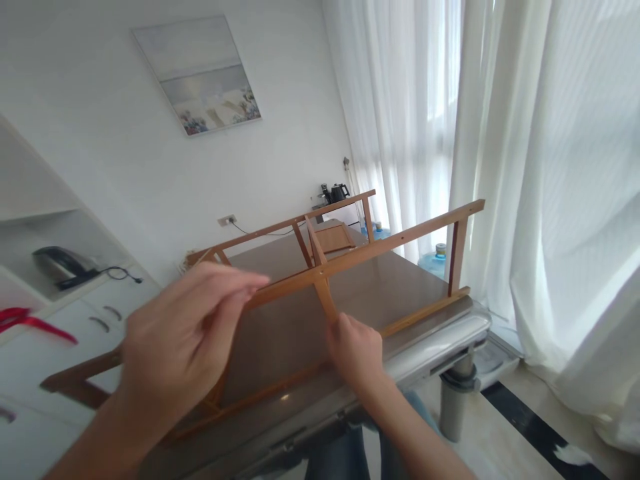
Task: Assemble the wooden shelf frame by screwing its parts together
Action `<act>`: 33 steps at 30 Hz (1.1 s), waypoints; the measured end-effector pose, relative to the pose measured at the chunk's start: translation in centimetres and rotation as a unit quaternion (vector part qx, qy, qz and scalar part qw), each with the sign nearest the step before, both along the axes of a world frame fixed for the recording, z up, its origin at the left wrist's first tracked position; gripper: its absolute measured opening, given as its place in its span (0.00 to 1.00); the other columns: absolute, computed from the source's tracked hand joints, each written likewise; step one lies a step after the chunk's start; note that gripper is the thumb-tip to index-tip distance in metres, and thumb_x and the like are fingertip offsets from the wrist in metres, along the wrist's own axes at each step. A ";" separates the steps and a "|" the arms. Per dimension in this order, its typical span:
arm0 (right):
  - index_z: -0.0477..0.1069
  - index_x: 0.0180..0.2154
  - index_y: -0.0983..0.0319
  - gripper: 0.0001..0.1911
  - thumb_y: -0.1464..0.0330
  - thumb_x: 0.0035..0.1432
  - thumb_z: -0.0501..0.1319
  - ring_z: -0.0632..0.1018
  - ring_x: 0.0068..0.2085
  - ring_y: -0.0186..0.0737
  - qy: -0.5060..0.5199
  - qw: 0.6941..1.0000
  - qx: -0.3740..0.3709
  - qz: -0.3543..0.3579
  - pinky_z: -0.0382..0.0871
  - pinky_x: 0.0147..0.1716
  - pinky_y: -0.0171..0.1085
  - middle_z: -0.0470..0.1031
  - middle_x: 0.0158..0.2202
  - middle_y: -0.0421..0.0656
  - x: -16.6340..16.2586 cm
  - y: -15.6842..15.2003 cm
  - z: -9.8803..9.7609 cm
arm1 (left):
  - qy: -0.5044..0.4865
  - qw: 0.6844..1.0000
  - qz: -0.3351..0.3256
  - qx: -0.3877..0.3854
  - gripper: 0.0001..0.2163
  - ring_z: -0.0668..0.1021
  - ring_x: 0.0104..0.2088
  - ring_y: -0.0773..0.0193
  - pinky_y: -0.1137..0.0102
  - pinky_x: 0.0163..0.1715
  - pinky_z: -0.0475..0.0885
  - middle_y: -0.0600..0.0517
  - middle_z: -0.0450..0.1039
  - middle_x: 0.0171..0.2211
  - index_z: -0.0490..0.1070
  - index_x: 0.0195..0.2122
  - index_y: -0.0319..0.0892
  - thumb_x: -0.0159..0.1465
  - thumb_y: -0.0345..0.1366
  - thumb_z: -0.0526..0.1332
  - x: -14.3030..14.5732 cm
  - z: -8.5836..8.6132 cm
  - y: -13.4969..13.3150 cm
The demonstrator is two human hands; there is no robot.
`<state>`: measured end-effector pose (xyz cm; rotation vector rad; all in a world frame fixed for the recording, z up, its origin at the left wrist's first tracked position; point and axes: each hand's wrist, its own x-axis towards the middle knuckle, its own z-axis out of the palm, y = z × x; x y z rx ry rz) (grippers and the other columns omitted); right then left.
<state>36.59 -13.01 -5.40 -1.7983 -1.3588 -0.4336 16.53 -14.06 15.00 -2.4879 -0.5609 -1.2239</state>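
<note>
A wooden frame (360,253) of brown rails joined by upright slats lies on its side across the table (400,287). My right hand (356,347) is closed round the lower end of a middle slat (326,299), near the table's front edge. Closer to the camera, my left hand (185,327) is raised in front of the frame's left part. Its thumb and fingers are pinched together, pointing right towards the long upper rail (280,288). Whatever may be between those fingertips is hidden. The left hand covers part of the frame.
Behind the frame, a small wooden panel (331,239) rests on the table. A black kettle (340,192) stands beyond. Blue water jugs (434,261) are by the curtains (500,167). At left are a steel kettle (63,265), white cabinets (90,313) and a red ribbon (37,323).
</note>
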 end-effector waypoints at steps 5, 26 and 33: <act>0.71 0.29 0.59 0.08 0.69 0.63 0.59 0.77 0.26 0.37 0.011 1.000 -0.006 0.017 0.42 0.26 0.40 0.78 0.25 0.40 -0.1 0.1 0.1 | 0.071 0.996 -0.046 0.006 0.12 0.82 0.43 0.65 0.71 0.45 0.76 0.52 0.82 0.44 0.80 0.50 0.46 0.72 0.30 0.59 8.1 2.1 2.6; 0.72 0.32 0.59 0.13 0.58 0.66 0.61 0.79 0.27 0.38 0.061 0.994 -0.001 0.090 0.49 0.25 0.37 0.80 0.29 0.39 1.1 -2.3 1.9 | 0.102 0.971 -0.058 -0.209 0.15 0.83 0.49 0.57 0.66 0.52 0.82 0.48 0.82 0.51 0.80 0.54 0.44 0.67 0.39 0.66 8.9 0.5 4.5; 0.77 0.42 0.60 0.08 0.64 0.67 0.62 0.77 0.29 0.34 0.107 0.947 0.263 0.149 0.66 0.29 0.33 0.82 0.33 0.40 4.1 -5.6 9.7 | 0.090 0.968 -0.068 -0.224 0.16 0.84 0.48 0.56 0.64 0.50 0.82 0.49 0.82 0.51 0.80 0.54 0.47 0.66 0.39 0.68 9.0 0.6 4.8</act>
